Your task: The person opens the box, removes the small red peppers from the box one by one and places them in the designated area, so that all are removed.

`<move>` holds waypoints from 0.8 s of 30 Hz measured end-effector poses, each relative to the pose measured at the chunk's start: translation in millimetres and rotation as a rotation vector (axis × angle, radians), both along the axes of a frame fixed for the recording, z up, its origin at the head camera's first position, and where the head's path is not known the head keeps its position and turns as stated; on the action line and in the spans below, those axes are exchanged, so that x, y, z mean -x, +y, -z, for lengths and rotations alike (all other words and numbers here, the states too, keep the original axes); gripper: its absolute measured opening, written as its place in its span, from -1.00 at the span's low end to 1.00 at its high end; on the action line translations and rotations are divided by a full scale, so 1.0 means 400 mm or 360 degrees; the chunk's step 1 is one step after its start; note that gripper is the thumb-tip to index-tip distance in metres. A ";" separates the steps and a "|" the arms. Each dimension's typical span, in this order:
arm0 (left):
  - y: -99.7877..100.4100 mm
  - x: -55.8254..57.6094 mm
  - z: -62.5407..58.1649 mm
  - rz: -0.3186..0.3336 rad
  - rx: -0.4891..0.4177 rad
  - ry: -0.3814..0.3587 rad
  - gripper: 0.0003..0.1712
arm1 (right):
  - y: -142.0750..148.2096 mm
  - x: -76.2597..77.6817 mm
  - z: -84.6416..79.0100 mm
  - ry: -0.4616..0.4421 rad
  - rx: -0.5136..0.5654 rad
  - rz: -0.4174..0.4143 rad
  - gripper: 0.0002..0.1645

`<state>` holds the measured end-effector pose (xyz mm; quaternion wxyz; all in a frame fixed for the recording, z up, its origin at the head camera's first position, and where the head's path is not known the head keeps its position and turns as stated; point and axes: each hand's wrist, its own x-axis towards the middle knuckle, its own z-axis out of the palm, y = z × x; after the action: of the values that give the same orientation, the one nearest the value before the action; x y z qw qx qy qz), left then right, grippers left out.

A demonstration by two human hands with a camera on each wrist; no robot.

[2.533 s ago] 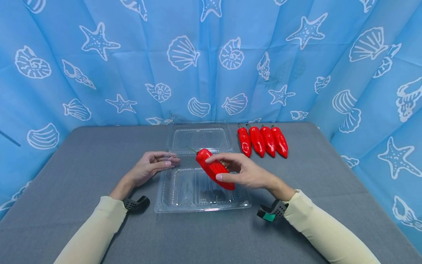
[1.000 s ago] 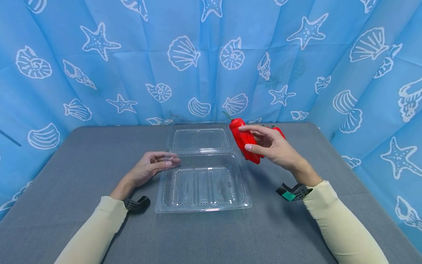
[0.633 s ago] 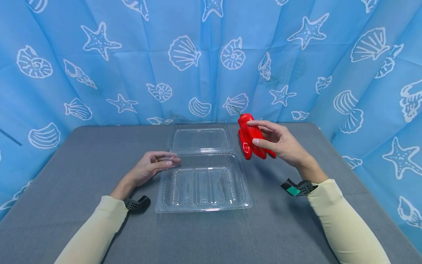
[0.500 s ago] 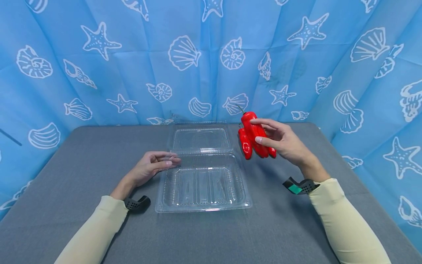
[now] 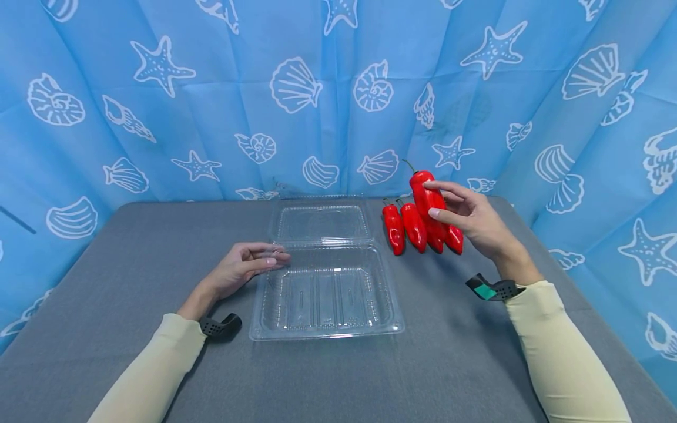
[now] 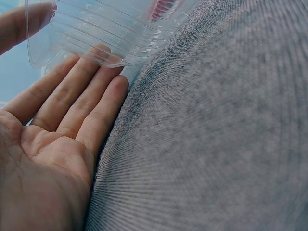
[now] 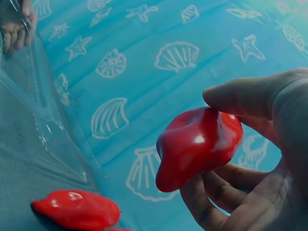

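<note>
My right hand (image 5: 465, 214) pinches a long red pepper (image 5: 421, 187) with a thin green stem, thumb on one side and fingers on the other. In the right wrist view that pepper's glossy tip (image 7: 195, 144) points toward the camera. The held pepper is tilted over a row of several red peppers (image 5: 394, 229) at the back right, partly covering two of them. An opened clear plastic clamshell box (image 5: 394, 305) stands at the centre. My left hand (image 5: 245, 264) rests by its left side, its straight fingers (image 6: 72, 96) at the clear wall and palm turned toward the box.
The box's lid (image 5: 319, 223) lies back toward the curtain. A grey cloth (image 5: 174, 364) covers the table. A blue curtain (image 5: 328, 117) printed with shells and starfish hangs right behind the table's far edge. Each wrist wears a black camera mount (image 5: 494, 288).
My right hand has carried the pepper from above the box to the back right, over the row, still moving right in the last half second. The left hand has stayed in place.
</note>
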<state>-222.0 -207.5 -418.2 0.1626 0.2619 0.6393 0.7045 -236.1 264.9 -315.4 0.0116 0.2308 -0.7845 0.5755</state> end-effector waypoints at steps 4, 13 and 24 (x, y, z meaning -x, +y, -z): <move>0.000 -0.001 -0.001 -0.0006 0.0009 -0.0005 -0.42 | 0.017 0.005 -0.002 -0.0026 0.0001 0.0066 -0.35; -0.001 -0.001 -0.003 -0.0016 0.0022 -0.0015 -0.42 | 0.067 0.018 0.001 -0.0091 -0.0014 0.0189 -0.35; -0.003 0.002 0.000 -0.0007 0.0019 -0.0005 -0.42 | 0.128 0.035 0.020 -0.0223 0.0074 0.0286 -0.30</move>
<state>-222.8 -208.7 -418.2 0.1635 0.2584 0.6439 0.7013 -250.3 316.0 -323.3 0.0136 0.1185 -0.7874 0.6048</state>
